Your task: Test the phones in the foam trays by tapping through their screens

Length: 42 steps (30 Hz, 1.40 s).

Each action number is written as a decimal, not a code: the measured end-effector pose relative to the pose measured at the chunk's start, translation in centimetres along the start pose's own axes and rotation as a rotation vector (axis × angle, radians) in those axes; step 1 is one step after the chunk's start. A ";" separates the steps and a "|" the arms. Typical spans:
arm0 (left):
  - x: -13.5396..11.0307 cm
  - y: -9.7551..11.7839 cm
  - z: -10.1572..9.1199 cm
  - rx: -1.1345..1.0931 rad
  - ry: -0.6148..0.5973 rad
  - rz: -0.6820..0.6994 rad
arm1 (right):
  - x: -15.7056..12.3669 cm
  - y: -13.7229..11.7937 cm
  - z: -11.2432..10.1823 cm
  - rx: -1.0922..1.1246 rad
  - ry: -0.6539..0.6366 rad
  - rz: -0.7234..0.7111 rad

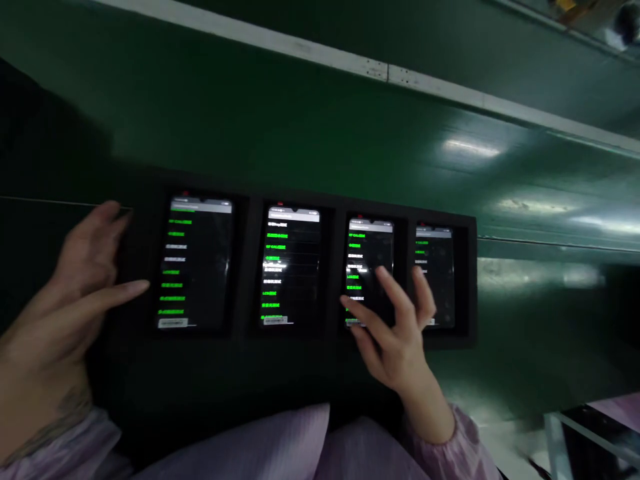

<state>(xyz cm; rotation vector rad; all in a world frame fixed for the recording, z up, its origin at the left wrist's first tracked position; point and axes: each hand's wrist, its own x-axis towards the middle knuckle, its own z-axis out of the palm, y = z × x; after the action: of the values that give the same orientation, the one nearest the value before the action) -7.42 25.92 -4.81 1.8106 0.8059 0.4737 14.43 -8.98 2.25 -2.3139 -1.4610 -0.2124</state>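
Observation:
A long black tray (245,267) has several smartphones in separate slots, their lit screens showing lists in green and white text. My left hand (75,287) is at the tray's left end, its thumb over the rim beside the first phone (200,267) and its other fingers stretched along the outer side. Over the third phone (373,250) is my right hand (397,333), fingers spread, with fingertips at or just above the screen. One of its fingers reaches across the divider towards the rightmost phone (443,293), partly covering it. The second phone (293,267) is uncovered.
The tray lies on a dark green work surface (225,127). A pale strip (300,47) crosses behind it. A metal frame (555,440) stands at the lower right, and blurred objects (590,13) sit at the upper right.

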 end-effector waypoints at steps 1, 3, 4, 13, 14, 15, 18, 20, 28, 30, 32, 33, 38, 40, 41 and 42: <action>0.1 -0.2 -0.2 -0.017 0.001 -0.023 | 0.3 -0.8 0.3 0.009 -0.029 -0.010; 0.3 -0.3 -0.1 -0.065 0.017 -0.039 | 1.0 -2.2 1.0 0.021 -0.078 -0.022; 0.4 -0.2 0.1 -0.092 0.030 -0.031 | 1.3 -2.8 1.2 0.024 -0.093 -0.022; 0.4 0.8 0.0 -0.208 0.076 -0.150 | 2.3 -4.5 2.1 0.017 -0.140 0.015; 0.3 0.9 -0.1 -0.207 0.066 -0.149 | 2.4 -4.6 2.2 0.022 -0.143 0.010; 0.2 1.0 -0.2 -0.204 0.056 -0.142 | 2.4 -4.6 2.2 0.028 -0.144 0.004; 0.1 1.4 -0.2 -0.169 0.033 -0.133 | 2.5 -4.7 2.3 0.048 -0.136 -0.014; 0.1 1.6 -0.1 -0.152 0.027 -0.139 | 2.5 -4.6 2.2 0.058 -0.132 -0.026; 0.1 2.6 -0.6 -0.120 -0.095 -0.157 | 2.6 -4.5 2.1 0.100 -0.151 -0.061; 0.0 3.0 -0.7 -0.113 -0.184 -0.153 | 2.6 -4.4 2.3 0.123 -0.129 -0.059; -0.2 3.2 -0.7 -0.077 -0.266 -0.105 | 2.5 -4.3 2.4 0.154 -0.072 -0.058; -0.3 3.1 -0.6 -0.042 -0.288 -0.070 | 2.5 -4.2 2.4 0.167 -0.038 -0.056; -0.6 1.5 -0.3 0.080 -0.203 0.087 | 1.8 -3.6 1.7 0.226 0.118 -0.001; -0.5 0.8 -0.4 0.073 -0.182 0.111 | 1.3 -3.0 1.3 0.263 0.197 0.065; -0.4 0.5 -0.5 0.062 -0.175 0.101 | 1.1 -2.6 1.2 0.269 0.251 0.094; -0.3 0.3 -0.6 0.041 -0.165 0.077 | 0.9 -2.1 1.0 0.267 0.317 0.117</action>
<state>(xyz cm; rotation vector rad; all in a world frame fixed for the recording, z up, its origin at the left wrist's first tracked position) -7.89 26.04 -4.33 1.8963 0.6384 0.3532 12.85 -7.03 2.12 -2.0335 -1.1207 -0.3142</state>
